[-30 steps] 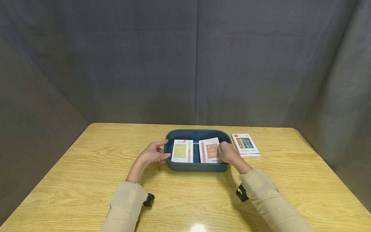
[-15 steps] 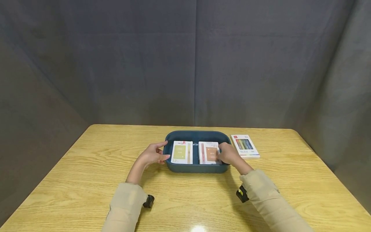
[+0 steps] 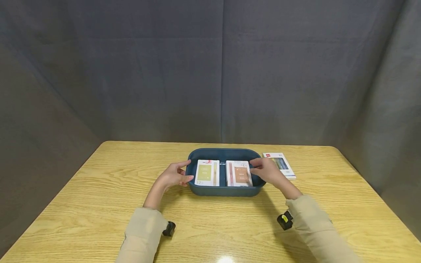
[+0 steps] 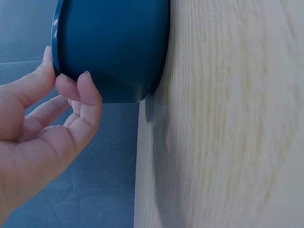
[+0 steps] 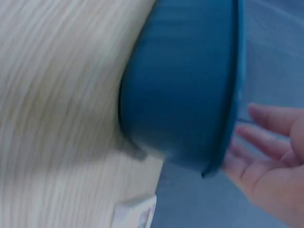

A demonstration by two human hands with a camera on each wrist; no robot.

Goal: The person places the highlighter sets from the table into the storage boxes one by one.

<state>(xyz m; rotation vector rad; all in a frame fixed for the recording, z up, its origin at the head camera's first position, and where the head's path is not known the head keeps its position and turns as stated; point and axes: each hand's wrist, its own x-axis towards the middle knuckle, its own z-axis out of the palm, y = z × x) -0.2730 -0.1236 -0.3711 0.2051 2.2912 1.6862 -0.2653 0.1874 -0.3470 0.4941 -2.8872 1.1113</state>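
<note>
The left hand (image 3: 174,174) pinches the left end of the blue bin (image 3: 226,191), just below the head view's centre, with a yellow-panelled box (image 3: 204,173) lying inside near its fingertips. The right hand (image 3: 268,171), holding nothing, has its fingers loosely extended over the bin's right end, tips by the orange-panelled box (image 3: 239,174), contact unclear. Both forearms slant inward from tan sleeves (image 3: 141,230) at the bottom edge.

Beige sleeves (image 3: 142,232) adjoin black wrist cameras (image 3: 169,229), the right yellow-marked.
</note>
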